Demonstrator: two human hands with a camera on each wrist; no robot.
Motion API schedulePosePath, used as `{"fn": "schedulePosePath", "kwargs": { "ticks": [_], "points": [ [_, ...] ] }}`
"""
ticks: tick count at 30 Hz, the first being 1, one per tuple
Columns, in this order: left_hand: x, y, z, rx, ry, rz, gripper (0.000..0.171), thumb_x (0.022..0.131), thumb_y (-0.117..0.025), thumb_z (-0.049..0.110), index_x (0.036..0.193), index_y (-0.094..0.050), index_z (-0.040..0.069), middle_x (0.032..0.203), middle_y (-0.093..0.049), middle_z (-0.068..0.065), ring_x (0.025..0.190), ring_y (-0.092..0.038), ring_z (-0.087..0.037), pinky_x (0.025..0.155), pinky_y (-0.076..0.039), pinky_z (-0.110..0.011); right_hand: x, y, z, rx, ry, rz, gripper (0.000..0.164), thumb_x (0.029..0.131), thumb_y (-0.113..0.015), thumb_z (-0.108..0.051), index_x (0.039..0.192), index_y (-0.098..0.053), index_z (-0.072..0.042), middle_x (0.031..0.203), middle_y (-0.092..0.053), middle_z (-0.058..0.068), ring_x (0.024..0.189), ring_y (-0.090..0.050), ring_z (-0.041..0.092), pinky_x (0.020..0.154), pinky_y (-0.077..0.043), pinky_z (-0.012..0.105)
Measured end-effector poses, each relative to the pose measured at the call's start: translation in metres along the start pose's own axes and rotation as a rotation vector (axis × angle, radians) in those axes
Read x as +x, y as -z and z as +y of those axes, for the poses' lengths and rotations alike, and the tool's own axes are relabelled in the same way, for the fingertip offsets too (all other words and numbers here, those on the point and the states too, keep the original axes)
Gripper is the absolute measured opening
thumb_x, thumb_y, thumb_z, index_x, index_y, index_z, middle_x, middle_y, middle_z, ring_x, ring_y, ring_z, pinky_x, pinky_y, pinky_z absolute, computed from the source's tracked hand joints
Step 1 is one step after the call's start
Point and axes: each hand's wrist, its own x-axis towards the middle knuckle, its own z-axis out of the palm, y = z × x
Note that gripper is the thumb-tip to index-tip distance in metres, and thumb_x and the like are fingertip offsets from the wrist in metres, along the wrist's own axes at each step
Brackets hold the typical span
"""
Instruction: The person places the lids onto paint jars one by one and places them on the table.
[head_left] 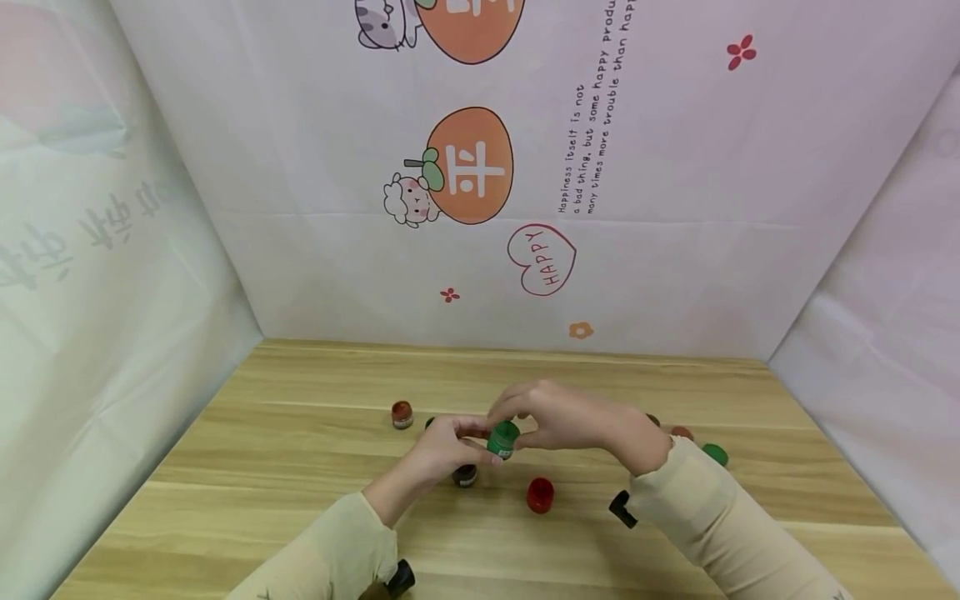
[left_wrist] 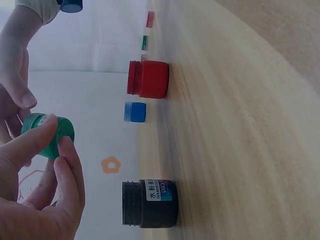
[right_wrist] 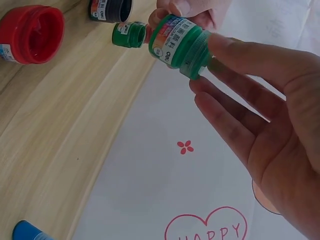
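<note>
Left of the left grip, an open brown jar (head_left: 402, 415) stands well apart, reddish-brown paint inside. Just beyond the left grip is a second green jar (right_wrist: 129, 35), lidless; its contents are too dark to tell. A black jar (left_wrist: 150, 204) with a bare threaded neck stands just on the near side of the left grip. The left grip (head_left: 441, 452) is clamped on a green jar (head_left: 503, 440), thumb and fingers pinching its body above the worktop (head_left: 322, 517); dark green shows in its mouth. The right grip (head_left: 558, 417) has its fingers apart around that mouth; how firmly they touch, I cannot tell. Nearer than the right grip sits a red jar (head_left: 540, 496), open, with red paint inside; a blue container (left_wrist: 135, 112) stands farther off. Right of the right grip, past the wrist, lie a reddish-brown piece (head_left: 682, 432) and a green lid (head_left: 715, 455).

The worktop is pale, striped wood. White sheets rise left of, beyond and right of both grips; the back sheet (head_left: 660, 275) carries orange fruits (head_left: 474, 165) and a red heart outline (head_left: 542, 259).
</note>
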Motion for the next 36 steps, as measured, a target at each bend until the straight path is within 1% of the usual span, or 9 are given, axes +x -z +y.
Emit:
{"fn": "schedulePosePath", "kwargs": {
  "ticks": [3,5,9,16,24,27,31,34,36],
  "points": [
    [-0.0009,-0.0005,0.0021,0.0,0.004,-0.005,0.044,0.085,-0.083,0.007,0.127,-0.07,0.002,0.119,-0.069,-0.009,0.099,-0.071,-0.022,0.097,-0.053,-0.044,0.0004,0.0006,-0.0006,-0.002,0.027,-0.001,0.025,0.088,-0.08,-0.002,0.113,-0.077,-0.004,0.112,-0.073,0.003,0.104,-0.067,0.013,0.087,-0.056,0.03],
    [-0.0016,-0.001,0.0034,-0.001,0.001,-0.01,0.045,0.086,-0.082,0.007,0.128,-0.07,0.001,0.118,-0.069,-0.008,0.098,-0.071,-0.022,0.096,-0.053,-0.043,0.0005,0.0011,-0.0022,0.009,-0.002,-0.01,0.023,0.089,-0.08,-0.003,0.112,-0.078,-0.004,0.108,-0.073,0.001,0.098,-0.066,0.009,0.084,-0.056,0.028],
    [-0.0014,-0.002,0.0031,-0.011,-0.021,-0.029,0.043,0.086,-0.081,0.006,0.128,-0.07,0.0,0.116,-0.07,-0.008,0.096,-0.071,-0.021,0.094,-0.054,-0.04,0.0,0.0021,-0.0047,0.024,-0.081,-0.032,0.024,0.091,-0.079,-0.007,0.115,-0.078,-0.005,0.104,-0.072,-0.003,0.091,-0.064,0.005,0.082,-0.057,0.028],
    [-0.0028,-0.0028,0.0012,-0.024,-0.04,-0.036,0.039,0.087,-0.08,0.004,0.125,-0.071,0.0,0.115,-0.071,-0.008,0.094,-0.072,-0.022,0.091,-0.056,-0.038,-0.0018,0.0011,-0.0039,-0.002,-0.012,-0.031,0.031,0.089,-0.08,-0.003,0.12,-0.076,-0.005,0.11,-0.072,0.001,0.1,-0.066,0.009,0.086,-0.056,0.028],
    [-0.003,-0.0049,0.0023,-0.031,-0.035,-0.036,0.038,0.087,-0.08,0.005,0.123,-0.072,0.0,0.116,-0.07,-0.008,0.095,-0.072,-0.022,0.091,-0.056,-0.039,-0.0031,0.0001,-0.0071,0.011,-0.136,-0.041,0.023,0.094,-0.077,-0.012,0.116,-0.077,-0.007,0.105,-0.07,-0.004,0.089,-0.061,0.004,0.08,-0.056,0.026],
    [-0.0036,-0.0049,0.002,-0.024,-0.032,-0.035,0.038,0.087,-0.081,0.005,0.123,-0.072,0.0,0.117,-0.069,-0.008,0.096,-0.072,-0.022,0.092,-0.055,-0.04,-0.0041,-0.0009,-0.0065,-0.01,-0.106,-0.029,0.025,0.093,-0.079,-0.013,0.117,-0.077,-0.007,0.111,-0.069,-0.002,0.096,-0.064,0.008,0.085,-0.056,0.027],
    [-0.0039,-0.0048,0.0026,-0.015,-0.026,-0.027,0.038,0.086,-0.081,0.005,0.123,-0.072,0.001,0.118,-0.07,-0.008,0.097,-0.071,-0.022,0.093,-0.055,-0.04,-0.0049,-0.0005,-0.0045,-0.023,-0.009,-0.014,0.028,0.089,-0.081,-0.007,0.116,-0.077,-0.007,0.118,-0.069,0.003,0.107,-0.065,0.013,0.09,-0.054,0.028],
    [-0.0043,-0.0051,0.0037,-0.017,-0.027,-0.027,0.039,0.086,-0.082,0.005,0.123,-0.072,0.001,0.117,-0.07,-0.008,0.096,-0.072,-0.022,0.094,-0.054,-0.041,-0.0045,0.0009,-0.0041,-0.013,0.021,-0.016,0.024,0.088,-0.081,-0.003,0.112,-0.078,-0.007,0.113,-0.069,0.001,0.103,-0.065,0.011,0.088,-0.054,0.025],
    [-0.0041,-0.0054,0.0038,-0.015,-0.031,-0.031,0.039,0.086,-0.081,0.005,0.124,-0.072,0.001,0.117,-0.07,-0.008,0.096,-0.072,-0.022,0.094,-0.054,-0.041,-0.0043,0.0018,-0.0047,-0.004,0.0,-0.024,0.021,0.089,-0.08,-0.004,0.11,-0.078,-0.007,0.107,-0.07,-0.002,0.098,-0.064,0.008,0.086,-0.054,0.023]
  ]
}}
